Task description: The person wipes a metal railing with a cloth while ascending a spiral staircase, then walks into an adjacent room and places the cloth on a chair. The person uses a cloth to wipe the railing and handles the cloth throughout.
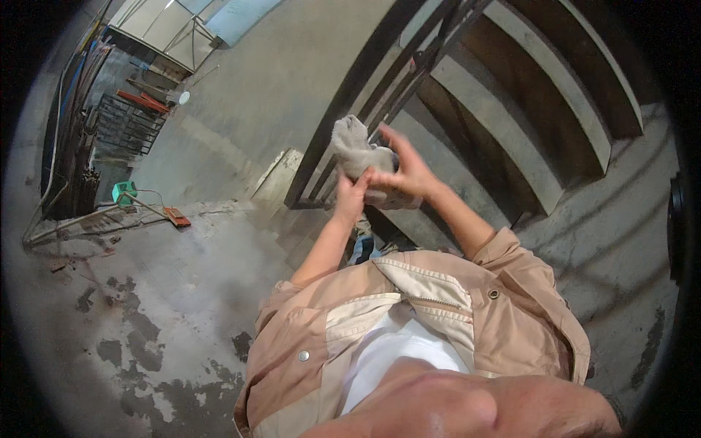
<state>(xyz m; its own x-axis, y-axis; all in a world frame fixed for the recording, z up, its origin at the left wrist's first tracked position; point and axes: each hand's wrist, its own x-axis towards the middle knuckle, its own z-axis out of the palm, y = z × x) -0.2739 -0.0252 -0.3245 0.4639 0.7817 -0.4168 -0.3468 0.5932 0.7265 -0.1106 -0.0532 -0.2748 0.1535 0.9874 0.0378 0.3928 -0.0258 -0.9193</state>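
Note:
In front of my chest is a bunched, greyish-white cloth [351,140], with folds standing up at its top. My left hand [350,196] is closed on its lower part, the thumb lying towards my right hand. Against the cloth's right side rests my right hand [410,174], its thumb and a forefinger stretched wide apart. That forefinger is slightly blurred, and the other fingers are partly hidden. More of the cloth shows below the right palm. Whether anything is wrapped inside I cannot tell.
Concrete stairs [504,109] with a dark metal railing [350,102] rise just ahead and right. At the left stand metal bars and racks [128,120], a green box-shaped thing [124,193] and an orange block [176,217]. The concrete floor [168,292] is patchy.

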